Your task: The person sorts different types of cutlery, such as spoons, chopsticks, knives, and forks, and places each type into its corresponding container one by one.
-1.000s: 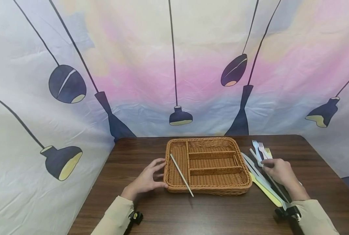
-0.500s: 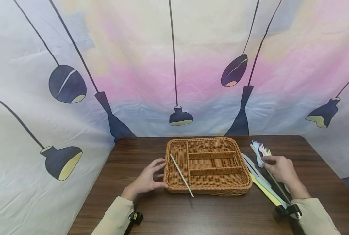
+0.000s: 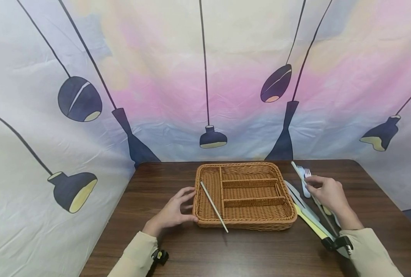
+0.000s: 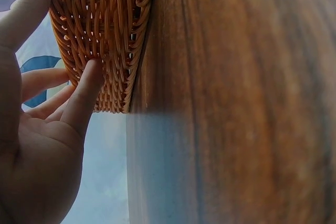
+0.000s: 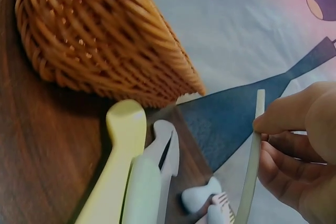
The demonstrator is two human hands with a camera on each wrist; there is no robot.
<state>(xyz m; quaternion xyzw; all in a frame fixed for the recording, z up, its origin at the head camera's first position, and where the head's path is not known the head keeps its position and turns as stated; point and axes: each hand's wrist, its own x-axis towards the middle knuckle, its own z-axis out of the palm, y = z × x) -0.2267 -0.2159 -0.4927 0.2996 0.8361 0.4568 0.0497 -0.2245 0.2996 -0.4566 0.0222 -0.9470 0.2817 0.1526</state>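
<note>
In the head view a wicker basket (image 3: 250,224) with several compartments stands on the table. The left hand (image 3: 171,209) touches its left side with spread fingers; the left wrist view shows a fingertip of the left hand (image 4: 52,114) against the weave (image 4: 100,30). A pale stick (image 3: 214,207) lies slanted in the left compartment, its near end over the front rim. To the right of the basket the right hand (image 3: 330,194) pinches another pale stick (image 3: 297,170). In the right wrist view, thumb and finger of the right hand (image 5: 299,145) grip this stick (image 5: 251,171).
Beside the basket's right side lie a yellow-handled utensil (image 3: 313,224) and several pale knives (image 3: 300,200). Blue and pink forks (image 3: 307,173) lie beyond, partly behind the right hand. A printed cloth (image 3: 240,115) hangs behind the wooden table (image 3: 247,254).
The right hand has moved slightly away from the person and up, and the pinched stick's far end has moved past the fork tips. The left hand, basket and first stick have stayed put.
</note>
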